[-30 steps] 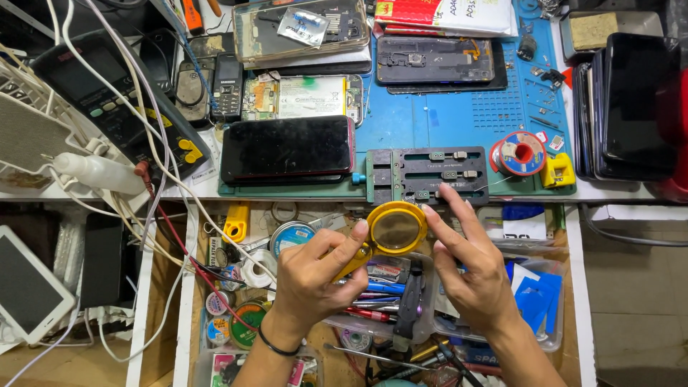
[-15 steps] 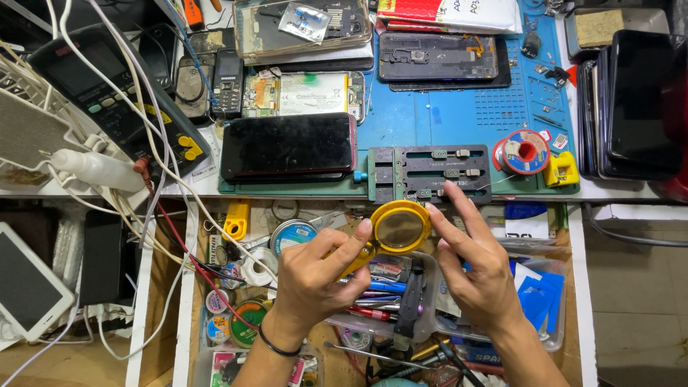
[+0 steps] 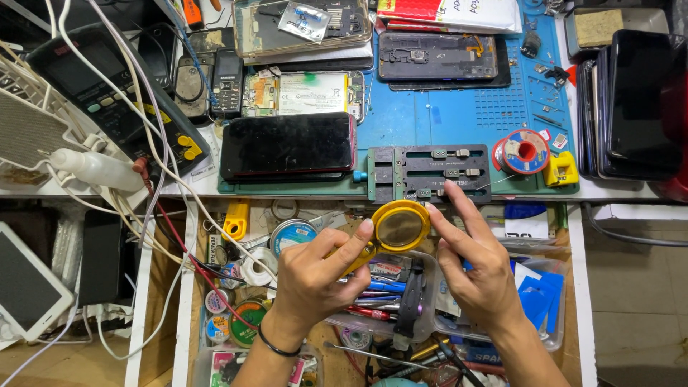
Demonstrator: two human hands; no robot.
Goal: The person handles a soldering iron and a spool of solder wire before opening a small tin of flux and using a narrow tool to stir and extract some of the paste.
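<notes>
Left hand [image 3: 315, 276] pinches a round yellow-rimmed opening tool [image 3: 399, 226] — right hand [image 3: 480, 269], at three o'clock, fingers spread, touches its rim.

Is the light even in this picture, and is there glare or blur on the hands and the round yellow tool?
Head view: light is bright and even; the left hand, right hand and round yellow-rimmed tool are sharp; faint glare lies on the black phone screen; straight bench edges bow slightly toward the corners.
</notes>
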